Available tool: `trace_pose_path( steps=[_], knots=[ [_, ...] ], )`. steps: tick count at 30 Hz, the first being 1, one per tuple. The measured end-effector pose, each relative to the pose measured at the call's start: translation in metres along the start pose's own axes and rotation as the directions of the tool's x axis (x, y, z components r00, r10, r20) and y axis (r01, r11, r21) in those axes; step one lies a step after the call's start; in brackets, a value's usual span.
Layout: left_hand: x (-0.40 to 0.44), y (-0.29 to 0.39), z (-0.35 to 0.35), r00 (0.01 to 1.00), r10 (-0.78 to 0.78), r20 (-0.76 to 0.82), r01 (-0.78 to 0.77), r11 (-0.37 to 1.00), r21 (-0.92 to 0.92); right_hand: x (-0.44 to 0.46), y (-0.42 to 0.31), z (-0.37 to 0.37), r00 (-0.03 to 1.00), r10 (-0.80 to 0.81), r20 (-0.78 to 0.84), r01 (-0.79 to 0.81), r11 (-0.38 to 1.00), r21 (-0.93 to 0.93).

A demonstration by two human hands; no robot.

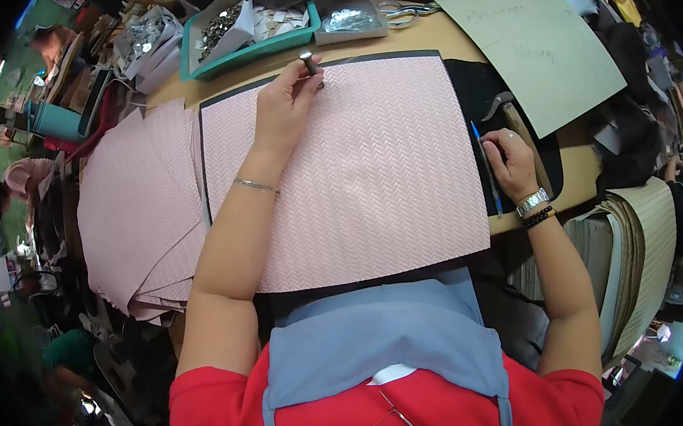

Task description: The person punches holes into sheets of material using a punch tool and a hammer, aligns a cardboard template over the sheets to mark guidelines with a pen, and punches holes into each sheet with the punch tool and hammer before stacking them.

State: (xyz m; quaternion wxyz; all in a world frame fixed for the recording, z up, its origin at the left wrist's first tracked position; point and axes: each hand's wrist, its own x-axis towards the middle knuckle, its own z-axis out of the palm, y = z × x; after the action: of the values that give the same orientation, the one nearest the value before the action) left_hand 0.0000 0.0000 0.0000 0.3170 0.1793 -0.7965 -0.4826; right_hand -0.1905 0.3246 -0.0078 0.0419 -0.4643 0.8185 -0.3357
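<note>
A pink sheet (361,159) with a woven zigzag pattern and a dark border lies in front of me. My left hand (286,102) is closed around a short metal punch (311,62), held over the sheet's upper left part. My right hand (513,163) is curled at the right side, above a black mat (468,83). A hammer (501,105) lies there, its handle passing beneath or behind this hand. The thumb and forefinger come close to a slim blue pen (496,198); whether they grip it or the hammer handle, I cannot tell.
A stack of pink pieces (140,199) lies at left. Along the back are a teal tray (188,48) with small metal parts, a box (354,32) of shiny pieces and scissors (403,13). A pale green card (535,52) lies back right; layered sheets (640,250) stand right.
</note>
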Motion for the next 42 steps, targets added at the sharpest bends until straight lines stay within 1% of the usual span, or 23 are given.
trace_pose_path(
  steps=[2, 3, 5, 6, 7, 9, 10, 14, 17, 21, 23, 27, 31, 33, 36, 37, 39, 41, 42],
  knots=[
    [0.001, 0.0, -0.003, 1.0, -0.007, 0.002, 0.007, 0.998, 0.055, 0.001, -0.003, 0.003, 1.0, 0.005, 0.004, -0.005, 1.0, 0.03],
    [0.001, 0.002, 0.006, 1.0, 0.009, -0.009, -0.009, 0.999, 0.041, 0.001, 0.0, -0.011, 0.995, -0.077, -0.064, 0.074, 0.996, -0.046],
    [0.0, 0.002, 0.002, 1.0, 0.025, 0.002, -0.025, 0.997, 0.078, -0.001, 0.0, -0.007, 0.955, -0.225, -0.194, 0.2, 0.969, -0.143],
    [0.0, 0.003, 0.001, 1.0, 0.025, 0.004, -0.025, 0.998, 0.064, -0.003, -0.004, -0.007, 0.934, -0.274, -0.228, 0.208, 0.938, -0.276],
    [-0.002, 0.003, 0.003, 1.0, 0.022, -0.001, -0.022, 0.999, 0.046, -0.006, -0.011, -0.01, 0.927, -0.288, -0.242, 0.144, 0.866, -0.479],
    [-0.001, 0.001, 0.002, 0.999, 0.033, -0.012, -0.033, 0.999, 0.027, -0.005, -0.007, -0.006, 0.913, -0.153, -0.377, -0.081, 0.84, -0.537],
    [0.0, -0.001, 0.001, 0.999, 0.044, -0.015, -0.043, 0.999, 0.028, -0.003, -0.006, -0.006, 0.916, -0.004, -0.402, -0.223, 0.828, -0.515],
    [0.001, -0.008, 0.001, 1.0, 0.025, -0.019, -0.024, 0.999, 0.028, -0.003, -0.012, -0.017, 0.942, 0.104, -0.319, -0.283, 0.756, -0.59],
    [0.001, -0.007, 0.001, 1.0, 0.013, -0.013, -0.012, 1.0, 0.021, -0.002, -0.02, -0.026, 0.945, 0.225, -0.238, -0.327, 0.693, -0.642],
    [0.002, -0.007, 0.001, 1.0, 0.02, -0.007, -0.02, 0.999, 0.032, -0.009, -0.014, -0.024, 0.962, 0.206, -0.18, -0.272, 0.636, -0.722],
    [0.002, -0.009, 0.0, 1.0, 0.025, -0.012, -0.025, 0.999, 0.02, -0.01, -0.01, -0.025, 0.969, 0.194, -0.155, -0.243, 0.615, -0.75],
    [0.002, -0.009, 0.0, 0.999, 0.033, -0.016, -0.033, 0.999, 0.004, -0.004, -0.018, -0.029, 0.958, 0.268, -0.098, -0.248, 0.61, -0.752],
    [0.002, -0.009, 0.0, 0.999, 0.04, -0.017, -0.039, 0.996, 0.077, 0.003, -0.016, -0.033, 0.946, 0.323, -0.041, -0.233, 0.585, -0.777],
    [0.002, -0.011, 0.0, 0.999, 0.035, -0.019, -0.035, 0.999, 0.038, 0.008, -0.013, -0.035, 0.931, 0.364, -0.01, -0.23, 0.567, -0.791],
    [0.004, -0.015, 0.0, 1.0, -0.002, -0.03, 0.0, 0.998, -0.057, 0.011, -0.005, -0.036, 0.932, 0.364, -0.001, -0.237, 0.605, -0.76],
    [0.005, -0.017, 0.0, 0.999, -0.02, -0.034, 0.016, 0.995, -0.094, 0.01, -0.006, -0.036, 0.937, 0.35, -0.023, -0.256, 0.638, -0.726],
    [0.005, -0.02, 0.001, 0.999, -0.003, -0.036, -0.001, 0.995, -0.102, 0.007, -0.009, -0.035, 0.943, 0.326, -0.066, -0.288, 0.701, -0.652],
    [0.005, -0.017, 0.0, 0.999, 0.009, -0.032, -0.011, 0.997, -0.078, 0.006, 0.021, -0.028, 0.975, 0.168, -0.144, -0.222, 0.75, -0.623],
    [0.003, -0.014, -0.001, 1.0, 0.01, -0.028, -0.012, 0.999, -0.049, 0.008, 0.015, -0.026, 0.979, 0.089, -0.184, -0.185, 0.771, -0.609]
  ],
)
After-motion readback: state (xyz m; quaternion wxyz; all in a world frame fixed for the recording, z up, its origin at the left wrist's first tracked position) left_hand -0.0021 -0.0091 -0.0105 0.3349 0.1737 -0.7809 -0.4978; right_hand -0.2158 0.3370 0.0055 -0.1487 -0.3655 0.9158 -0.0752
